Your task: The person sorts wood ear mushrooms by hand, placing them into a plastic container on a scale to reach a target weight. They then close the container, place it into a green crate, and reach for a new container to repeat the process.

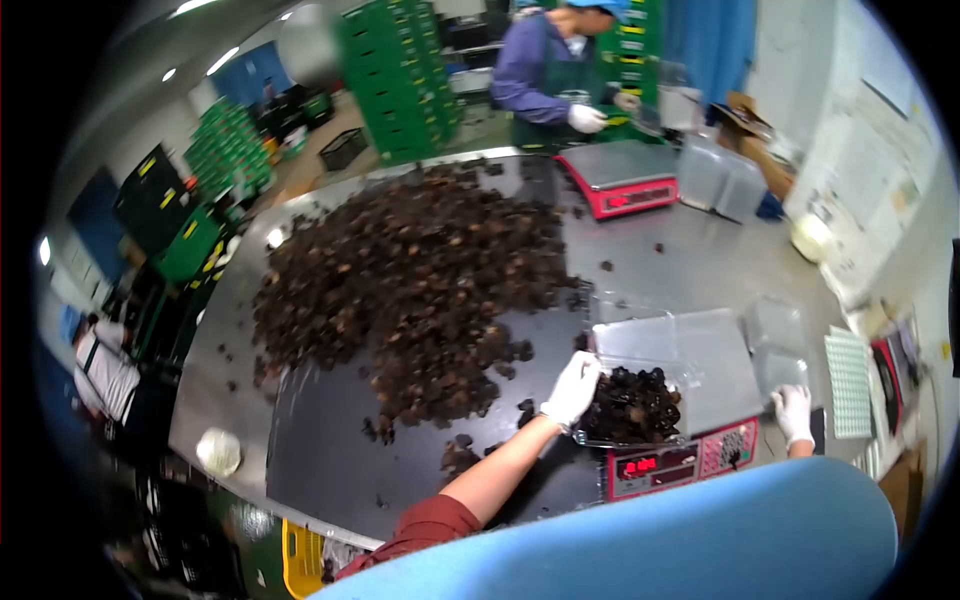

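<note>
My left hand (573,390), in a white glove, is closed at the left edge of a clear plastic container (634,338) with its lid raised. Dark, glossy, mushroom-like pieces (630,405) fill its near half. This container rests on a red scale (683,462) with a lit display. My right hand (793,415), also gloved, is at the near edge of some clear plastic containers (778,340) right of the scale. Its fingers look stretched out, with nothing visibly held. A large heap of dark brown mushroom-like pieces (420,270) covers the table left of my hands.
Across the metal table (700,255), a gloved co-worker (550,70) stands behind a second red scale (625,180). More clear containers (718,178) stand beside it. A pale green slotted tray (849,385) lies at the right. Green crates (395,80) are stacked behind. A yellow crate (300,560) sits below the near edge.
</note>
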The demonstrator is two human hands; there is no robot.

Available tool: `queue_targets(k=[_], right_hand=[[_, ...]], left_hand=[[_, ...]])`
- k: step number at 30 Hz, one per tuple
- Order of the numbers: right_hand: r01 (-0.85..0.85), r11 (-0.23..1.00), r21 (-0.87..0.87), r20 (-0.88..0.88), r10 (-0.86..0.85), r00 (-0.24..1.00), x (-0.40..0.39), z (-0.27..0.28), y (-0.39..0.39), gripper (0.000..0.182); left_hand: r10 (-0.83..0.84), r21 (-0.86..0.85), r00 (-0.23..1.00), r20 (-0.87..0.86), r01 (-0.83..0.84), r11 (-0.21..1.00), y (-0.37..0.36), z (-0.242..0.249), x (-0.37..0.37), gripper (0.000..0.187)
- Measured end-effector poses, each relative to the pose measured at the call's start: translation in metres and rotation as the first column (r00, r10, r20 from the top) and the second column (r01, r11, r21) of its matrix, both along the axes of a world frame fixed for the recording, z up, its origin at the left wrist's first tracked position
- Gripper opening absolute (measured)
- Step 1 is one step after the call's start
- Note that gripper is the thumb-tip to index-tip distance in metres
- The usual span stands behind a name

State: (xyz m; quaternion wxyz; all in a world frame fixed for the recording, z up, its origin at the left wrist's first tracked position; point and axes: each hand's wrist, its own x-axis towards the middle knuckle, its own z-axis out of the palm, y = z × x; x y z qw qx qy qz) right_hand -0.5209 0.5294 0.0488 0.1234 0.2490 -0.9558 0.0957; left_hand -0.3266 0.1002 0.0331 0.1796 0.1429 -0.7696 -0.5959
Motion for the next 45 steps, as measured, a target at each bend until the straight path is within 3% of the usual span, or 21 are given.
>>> queue_targets(k=[1, 3, 8, 11, 13, 14, 16, 17, 18, 19, 20, 21, 23, 24, 27, 30, 32, 33, 36, 40, 45], right_hand=[[-0.077, 0.997, -0.001, -0.037, 0.077, 0.996, -0.007, -0.009, 0.005, 0.015], [-0.157, 0.988, 0.002, -0.122, 0.156, 0.98, -0.016, -0.021, 0.008, 0.011], [0.031, 0.959, -0.282, -0.192, -0.088, 0.977, -0.041, -0.032, 0.008, 0.011], [0.061, 0.897, -0.438, -0.262, -0.193, 0.946, -0.047, 0.004, 0.006, 0.016], [-0.124, 0.843, -0.523, -0.367, -0.092, 0.925, -0.027, 0.045, -0.025, 0.017], [-0.153, 0.845, -0.513, -0.317, -0.02, 0.948, 0.0, 0.07, -0.053, 0.016], [-0.249, 0.87, -0.425, -0.28, 0.136, 0.95, 0.058, 0.098, -0.105, 0.013], [-0.315, 0.886, -0.341, -0.284, 0.223, 0.933, 0.082, 0.104, -0.124, 0.011], [-0.41, 0.88, -0.24, -0.292, 0.338, 0.895, 0.106, 0.115, -0.144, 0.009], [-0.464, 0.862, -0.203, -0.281, 0.402, 0.871, 0.112, 0.095, -0.15, 0.01], [-0.493, 0.851, -0.179, -0.22, 0.454, 0.863, 0.126, 0.088, -0.16, 0.012], [-0.521, 0.838, -0.164, -0.153, 0.5, 0.853, 0.141, 0.084, -0.17, 0.013], [-0.567, 0.804, -0.178, -0.008, 0.575, 0.818, 0.159, 0.069, -0.183, 0.017], [-0.592, 0.77, -0.238, -0.034, 0.602, 0.798, 0.167, 0.065, -0.187, 0.02], [-0.566, 0.75, -0.341, -0.101, 0.57, 0.816, 0.17, 0.085, -0.193, 0.029], [-0.391, 0.786, -0.479, -0.237, 0.313, 0.92, 0.145, 0.08, -0.179, 0.033], [-0.189, 0.753, -0.63, -0.052, 0.201, 0.978, 0.133, 0.071, -0.171, 0.029], [-0.075, 0.672, -0.737, 0.054, 0.169, 0.984, 0.13, 0.067, -0.173, 0.029], [0.004, 0.533, -0.846, 0.162, 0.249, 0.955, 0.13, 0.067, -0.179, 0.043], [0.072, 0.398, -0.915, 0.209, 0.312, 0.927, 0.12, 0.064, -0.197, 0.059], [0.075, 0.43, -0.9, 0.2, 0.254, 0.946, 0.111, 0.041, -0.212, 0.069]], left_hand=[[-0.015, 0.182, 0.998, -0.062, 0.026, 0.983, -0.001, -0.012, 0.003, 0.022], [-0.01, 0.465, 0.996, 0.092, -0.035, 0.885, 0.005, 0.01, 0.021, 0.025], [0.028, 0.759, 0.999, 0.045, -0.052, 0.649, 0.026, -0.017, 0.039, 0.042], [0.056, 0.74, 0.996, 0.076, -0.094, 0.666, 0.034, -0.015, 0.048, 0.042], [0.073, 0.756, 0.986, 0.149, -0.161, 0.634, 0.037, 0.001, 0.057, 0.041], [0.129, 0.67, 0.992, -0.009, -0.09, 0.737, 0.036, -0.023, 0.056, 0.041], [0.171, 0.465, 0.985, -0.02, -0.143, 0.874, 0.023, -0.015, 0.067, 0.037], [0.12, 0.741, 0.984, 0.13, -0.177, 0.648, 0.019, 0.018, 0.077, 0.036], [0.189, 0.408, 0.981, 0.046, -0.191, 0.893, 0.004, 0.004, 0.083, 0.034], [0.211, 0.007, 0.974, -0.077, -0.211, 0.977, -0.01, -0.011, 0.087, 0.032], [0.28, 0.45, 0.959, -0.027, -0.239, 0.86, -0.015, 0.002, 0.092, 0.031], [0.317, 0.791, 0.946, 0.073, -0.248, 0.559, -0.022, 0.021, 0.094, 0.03], [0.345, 0.822, 0.934, -0.089, -0.127, 0.556, -0.038, 0.037, 0.092, 0.034], [0.339, 0.819, 0.94, -0.046, -0.159, 0.551, -0.039, 0.057, 0.096, 0.037], [0.271, 0.778, 0.954, -0.129, -0.072, 0.624, -0.025, 0.118, 0.095, 0.044], [0.219, 0.646, 0.961, -0.17, -0.059, 0.761, -0.039, 0.092, 0.07, 0.046], [0.243, 0.669, 0.967, -0.076, -0.132, 0.732, -0.018, 0.113, 0.053, 0.044], [0.224, 0.401, 0.954, -0.201, -0.128, 0.907, -0.024, 0.089, 0.032, 0.047], [0.189, -0.032, 0.965, -0.181, -0.197, 0.98, 0.001, 0.076, 0.004, 0.05], [0.044, -0.045, 0.946, -0.322, -0.061, 0.997, 0.031, 0.065, -0.022, 0.047], [-0.172, -0.18, 0.834, -0.524, 0.089, 0.98, 0.039, 0.041, -0.029, 0.052]])
